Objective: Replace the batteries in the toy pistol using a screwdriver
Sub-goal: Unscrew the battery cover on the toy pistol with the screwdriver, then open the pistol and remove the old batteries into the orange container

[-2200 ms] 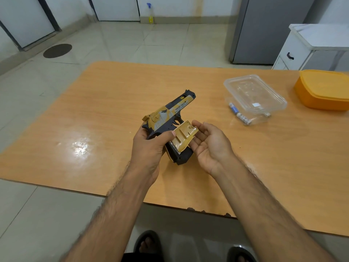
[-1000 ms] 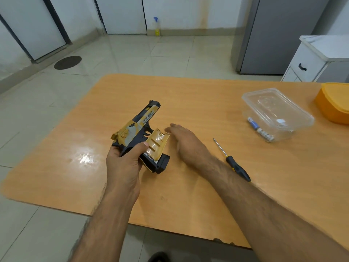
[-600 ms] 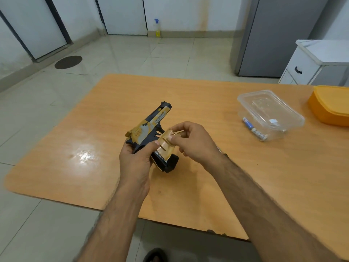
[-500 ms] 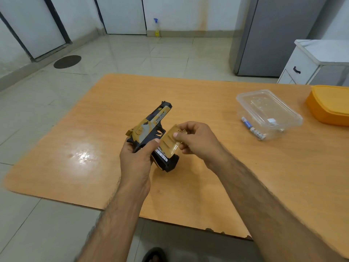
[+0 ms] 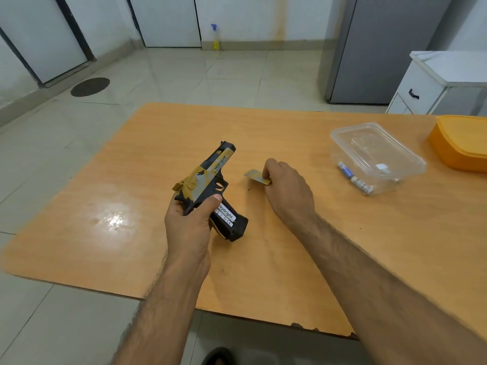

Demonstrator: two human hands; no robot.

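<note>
- The toy pistol (image 5: 208, 177) is the landmark: a black and gold plastic gun held above the middle of an orange wood-grain table (image 5: 147, 159), muzzle pointing away from the person.
- The left hand (image 5: 189, 222) grips the pistol from behind, fingers curled round the frame and the thumb pressed across the top of the grip.
- The grip's side is uncovered, and a battery (image 5: 225, 213) with a white label sits exposed in the black cavity.
- To the right of the pistol, the right hand (image 5: 287, 188) pinches the grip cover (image 5: 257, 176), a thin, flat gold plastic panel, low over the table; whether it touches the surface I cannot tell.
- Judging by this, the cover is already off; the old cell has not yet come out, and fitting new ones, closing the cover and screwing it down remain.
- Well to the right of the pistol stands a clear, thin-walled plastic container (image 5: 376, 154) with rounded corners, and two small cylindrical spare batteries (image 5: 355, 178) show at its near wall.
- Further right again sits an orange plastic box (image 5: 461, 140), smooth, with its lid on.
- No screwdriver is visible.
- Left of the pistol the glossy table-top shows a bright patch of glare.
</note>
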